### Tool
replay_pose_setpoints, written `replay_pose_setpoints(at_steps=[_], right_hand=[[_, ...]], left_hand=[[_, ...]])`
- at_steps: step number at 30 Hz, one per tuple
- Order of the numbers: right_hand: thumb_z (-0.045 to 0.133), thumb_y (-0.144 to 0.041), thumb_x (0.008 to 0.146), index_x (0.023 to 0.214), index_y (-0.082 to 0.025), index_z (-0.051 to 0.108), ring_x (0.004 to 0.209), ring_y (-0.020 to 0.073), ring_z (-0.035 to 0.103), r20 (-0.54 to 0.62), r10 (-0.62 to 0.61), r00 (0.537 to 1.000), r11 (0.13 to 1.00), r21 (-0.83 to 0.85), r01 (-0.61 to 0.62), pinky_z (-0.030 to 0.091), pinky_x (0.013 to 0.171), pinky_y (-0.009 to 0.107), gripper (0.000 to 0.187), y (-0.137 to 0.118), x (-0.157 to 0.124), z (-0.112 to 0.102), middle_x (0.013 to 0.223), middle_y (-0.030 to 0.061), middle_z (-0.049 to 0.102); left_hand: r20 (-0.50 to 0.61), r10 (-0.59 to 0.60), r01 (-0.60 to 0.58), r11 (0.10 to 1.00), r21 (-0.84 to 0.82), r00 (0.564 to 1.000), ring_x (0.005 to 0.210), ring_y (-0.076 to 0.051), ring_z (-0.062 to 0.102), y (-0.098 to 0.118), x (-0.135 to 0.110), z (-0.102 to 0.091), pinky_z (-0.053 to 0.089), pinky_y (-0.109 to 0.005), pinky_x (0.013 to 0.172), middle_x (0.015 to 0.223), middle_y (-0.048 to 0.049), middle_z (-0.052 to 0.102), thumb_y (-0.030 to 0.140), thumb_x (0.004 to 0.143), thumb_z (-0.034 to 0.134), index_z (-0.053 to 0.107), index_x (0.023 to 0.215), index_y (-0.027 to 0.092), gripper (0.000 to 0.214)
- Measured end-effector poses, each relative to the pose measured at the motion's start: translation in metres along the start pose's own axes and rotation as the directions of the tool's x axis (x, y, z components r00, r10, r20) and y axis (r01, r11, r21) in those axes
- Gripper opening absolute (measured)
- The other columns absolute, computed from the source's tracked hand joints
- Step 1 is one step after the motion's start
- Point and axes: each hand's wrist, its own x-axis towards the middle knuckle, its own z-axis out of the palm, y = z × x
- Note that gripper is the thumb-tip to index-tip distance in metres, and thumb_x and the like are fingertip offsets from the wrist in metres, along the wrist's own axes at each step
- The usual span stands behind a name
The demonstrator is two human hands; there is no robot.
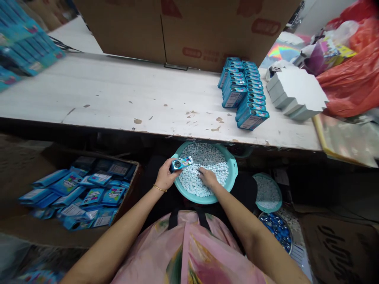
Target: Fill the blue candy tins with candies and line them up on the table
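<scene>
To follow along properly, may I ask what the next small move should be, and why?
Probably, the right hand should bring a few small white pellets up to the blue rectangular box: that hand reaches among them, while the left hand holds the box over the left edge of the round turquoise plastic basin, and some pellets show at the box's right end.

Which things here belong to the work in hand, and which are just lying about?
Likely in use:
blue box in left hand
teal basin of white pellets, right hand in it
standing blue boxes on table
carton of blue packets

Probably just lying about:
red plastic bag
yellow-edged sheet
</scene>
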Motion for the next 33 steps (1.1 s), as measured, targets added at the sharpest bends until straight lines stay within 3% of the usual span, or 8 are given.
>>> replay_pose_setpoints(at_steps=[4, 10, 14, 17, 21, 25, 29, 33], right_hand=[[0.048, -0.024, 0.081, 0.112, -0.021, 0.048, 0.090, 0.0135, 0.057, -0.014, -0.005, 1.000, 0.993, 0.118, 0.006, 0.042, 0.075, 0.022, 0.032, 0.025, -0.012, -0.014, 0.102, 0.0019, 0.061], [0.049, -0.026, 0.079, 0.110, -0.023, 0.050, 0.089, 0.0151, 0.055, -0.104, -0.105, 0.989, 0.950, 0.282, 0.131, 0.041, 0.078, 0.026, 0.031, 0.034, -0.063, -0.078, 0.100, 0.0019, 0.060], [0.048, -0.029, 0.080, 0.109, -0.025, 0.051, 0.092, 0.0163, 0.055, -0.112, -0.100, 0.989, 0.979, 0.166, 0.118, 0.040, 0.078, 0.028, 0.030, 0.028, -0.088, -0.117, 0.105, 0.0016, 0.060], [0.047, -0.030, 0.081, 0.110, -0.025, 0.051, 0.089, 0.0163, 0.055, -0.102, -0.090, 0.991, 0.987, 0.124, 0.103, 0.041, 0.077, 0.027, 0.029, 0.024, -0.095, -0.132, 0.103, 0.0012, 0.061], [0.047, -0.032, 0.082, 0.112, -0.024, 0.051, 0.094, 0.0167, 0.055, -0.093, -0.112, 0.989, 0.991, 0.066, 0.118, 0.041, 0.078, 0.026, 0.031, 0.014, -0.092, -0.137, 0.107, 0.0021, 0.060], [0.045, -0.031, 0.083, 0.115, -0.025, 0.051, 0.099, 0.0176, 0.054, -0.033, -0.121, 0.992, 0.985, -0.127, 0.116, 0.039, 0.080, 0.026, 0.033, -0.007, -0.084, -0.140, 0.110, 0.0033, 0.059], [0.038, -0.034, 0.086, 0.113, -0.025, 0.051, 0.088, 0.0192, 0.058, 0.023, -0.074, 0.997, 0.922, -0.380, 0.077, 0.041, 0.072, 0.029, 0.031, -0.035, -0.082, -0.145, 0.100, 0.0055, 0.061], [0.037, -0.032, 0.086, 0.102, -0.019, 0.056, 0.082, 0.0200, 0.059, 0.036, -0.059, 0.998, 0.862, -0.503, 0.069, 0.041, 0.068, 0.029, 0.028, -0.057, -0.083, -0.150, 0.093, 0.0095, 0.061]], left_hand=[[-0.057, -0.067, 0.064, 0.997, -0.047, 0.996, 0.082, -0.016, 0.057, 0.002, 0.001, -0.007, 0.045, -0.030, 0.077, 0.091, -0.0016, 0.060, 0.035, 0.066, 0.064, 0.051, 0.102, 0.019, 0.042], [-0.079, -0.130, 0.111, 0.972, -0.209, 0.988, 0.082, -0.016, 0.057, -0.005, 0.001, 0.013, 0.046, -0.031, 0.078, 0.091, -0.0022, 0.060, 0.034, 0.062, 0.068, 0.049, 0.105, 0.018, 0.049], [-0.068, -0.138, 0.114, 0.955, -0.275, 0.988, 0.081, -0.016, 0.058, -0.009, 0.002, 0.040, 0.047, -0.031, 0.076, 0.089, -0.0019, 0.058, 0.031, 0.059, 0.070, 0.048, 0.102, 0.017, 0.051], [-0.047, -0.131, 0.116, 0.962, -0.247, 0.990, 0.077, -0.015, 0.057, -0.007, 0.004, 0.054, 0.046, -0.029, 0.073, 0.084, -0.0002, 0.057, 0.026, 0.059, 0.069, 0.048, 0.099, 0.017, 0.046], [0.048, -0.056, 0.061, 0.990, -0.125, 0.997, 0.081, -0.016, 0.056, 0.001, 0.005, 0.061, 0.045, -0.030, 0.076, 0.087, -0.0001, 0.057, 0.019, 0.064, 0.062, 0.048, 0.098, 0.019, 0.037], [0.092, 0.024, -0.024, 1.000, -0.005, 0.995, 0.089, -0.018, 0.054, 0.005, 0.004, 0.062, 0.043, -0.032, 0.081, 0.094, -0.0021, 0.057, 0.014, 0.066, 0.056, 0.049, 0.101, 0.020, 0.036], [0.119, 0.080, -0.090, 0.993, 0.078, 0.990, 0.095, -0.020, 0.052, 0.004, 0.002, 0.064, 0.041, -0.035, 0.085, 0.100, -0.0043, 0.056, 0.011, 0.065, 0.053, 0.050, 0.102, 0.019, 0.038], [0.123, 0.085, -0.099, 0.989, 0.112, 0.989, 0.096, -0.020, 0.051, 0.003, 0.001, 0.064, 0.041, -0.035, 0.086, 0.101, -0.0046, 0.056, 0.010, 0.065, 0.052, 0.050, 0.103, 0.020, 0.039]])
